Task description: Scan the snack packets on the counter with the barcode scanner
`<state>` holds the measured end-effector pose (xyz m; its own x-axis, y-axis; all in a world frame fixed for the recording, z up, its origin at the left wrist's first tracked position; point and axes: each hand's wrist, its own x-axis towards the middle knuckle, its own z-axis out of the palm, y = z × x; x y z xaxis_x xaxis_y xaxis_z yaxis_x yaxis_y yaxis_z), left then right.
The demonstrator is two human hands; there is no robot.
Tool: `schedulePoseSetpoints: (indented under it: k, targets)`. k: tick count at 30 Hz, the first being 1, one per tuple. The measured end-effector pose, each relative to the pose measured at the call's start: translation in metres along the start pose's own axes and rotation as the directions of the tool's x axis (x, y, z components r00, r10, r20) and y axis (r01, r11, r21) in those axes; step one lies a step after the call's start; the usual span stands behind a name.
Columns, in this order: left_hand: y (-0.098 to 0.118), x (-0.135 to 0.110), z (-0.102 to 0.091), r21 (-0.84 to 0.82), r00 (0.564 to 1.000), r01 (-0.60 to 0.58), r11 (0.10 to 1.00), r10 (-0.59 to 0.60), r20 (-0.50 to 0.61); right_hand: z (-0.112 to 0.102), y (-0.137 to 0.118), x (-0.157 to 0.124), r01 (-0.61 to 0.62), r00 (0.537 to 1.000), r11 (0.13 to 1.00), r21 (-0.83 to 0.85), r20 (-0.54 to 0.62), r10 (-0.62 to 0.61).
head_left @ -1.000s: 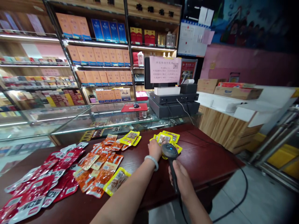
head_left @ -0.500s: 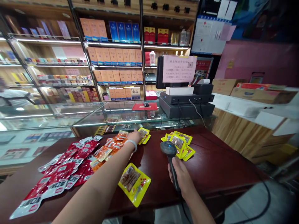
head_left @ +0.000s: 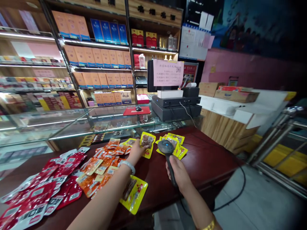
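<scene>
My left hand (head_left: 136,151) pinches the left edge of a yellow snack packet (head_left: 149,150), held tilted up with its clear window facing me. My right hand (head_left: 177,172) is wrapped round the handle of a black barcode scanner (head_left: 166,147), its head just right of that packet. Behind the scanner lies a pile of yellow packets (head_left: 180,152). Under my left forearm another yellow packet (head_left: 136,196) lies partly hidden. Left of my arm are orange packets (head_left: 102,166), and farther left a heap of red packets (head_left: 63,172).
The dark red table (head_left: 203,159) meets a glass display counter (head_left: 107,123) at the back. On it stand a cash drawer (head_left: 177,111) and a monitor with a pink notice (head_left: 168,73). The scanner's cable (head_left: 242,182) loops off the table's right side. Metal rails (head_left: 278,159) stand at right.
My left hand has drawn a yellow packet away from the back of the table, rightward towards the scanner. My view has turned right; the scanner stays in my right hand.
</scene>
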<state>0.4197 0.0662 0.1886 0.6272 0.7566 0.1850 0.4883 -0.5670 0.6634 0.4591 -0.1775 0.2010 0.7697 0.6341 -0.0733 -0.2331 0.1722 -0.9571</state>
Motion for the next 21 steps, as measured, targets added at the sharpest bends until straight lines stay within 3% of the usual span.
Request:
schedulePoseSetpoints:
  k: [4, 10, 13, 15, 18, 21]
  targets:
    - [0.016, -0.02, 0.013, -0.049, 0.993, -0.106, 0.993, 0.108, 0.041, -0.002, -0.005, 0.0, 0.026, 0.999, 1.0, 0.002, 0.032, -0.026]
    - [0.056, -0.041, 0.033, -0.164, 0.986, -0.097, 0.982, 0.117, 0.115, -0.022, -0.002, -0.015, 0.037, 0.998, 0.999, -0.028, -0.056, -0.039]
    - [0.084, -0.054, 0.054, -0.236, 0.956, -0.228, 0.945, 0.263, 0.129, -0.039, 0.001, -0.026, 0.074, 0.988, 0.997, 0.004, -0.138, -0.073]
    - [0.1, -0.064, 0.071, -0.248, 0.9, -0.373, 0.894, 0.413, 0.137, -0.049, 0.003, -0.033, 0.098, 0.978, 0.995, 0.011, -0.186, -0.094]
    - [0.114, -0.077, 0.091, -0.125, 0.832, -0.505, 0.854, 0.521, 0.192, -0.06, 0.008, -0.042, 0.098, 0.968, 0.995, -0.016, -0.231, -0.099]
    - [0.117, -0.086, 0.098, 0.104, 0.862, -0.501, 0.859, 0.483, 0.156, -0.064, 0.012, -0.049, 0.079, 0.964, 0.995, -0.063, -0.251, -0.092]
